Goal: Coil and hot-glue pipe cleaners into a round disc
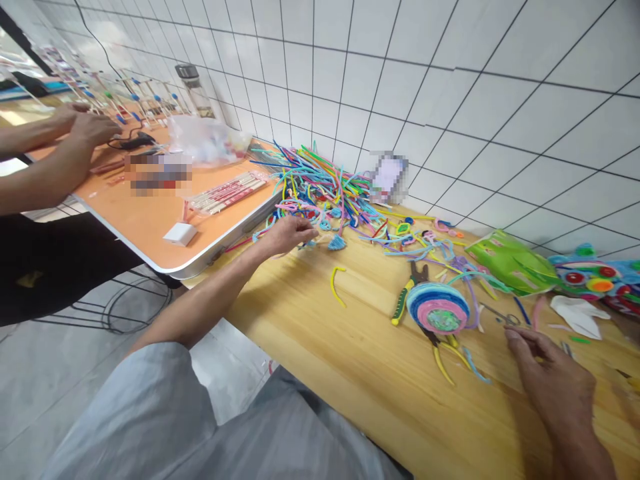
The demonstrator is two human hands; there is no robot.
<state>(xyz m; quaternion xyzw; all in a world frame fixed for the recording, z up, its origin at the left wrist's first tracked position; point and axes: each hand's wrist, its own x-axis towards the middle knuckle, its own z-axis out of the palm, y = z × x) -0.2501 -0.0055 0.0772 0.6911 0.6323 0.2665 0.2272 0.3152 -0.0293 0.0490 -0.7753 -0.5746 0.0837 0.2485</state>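
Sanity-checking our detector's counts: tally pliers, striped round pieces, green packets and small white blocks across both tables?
Pliers: 2
Striped round piece: 1
Green packet: 1
Small white block: 1
Total: 5

The view is bright, with mostly soft, even light. The upper left corner is washed out, and pale glare clouds the nearby tiled wall [280, 60]. The wooden table [310, 320] has a faint sheen and a soft brown shadow beside the right hand [553, 373]. Wide-angle distortion slants the tile lines and stretches the edges. Detail is smeared on the grey clothing [145, 400] and the other person's hands [97, 127]. 2 pixelated patches (coarse squares) mask spots on the orange table [135, 233] and against the wall.
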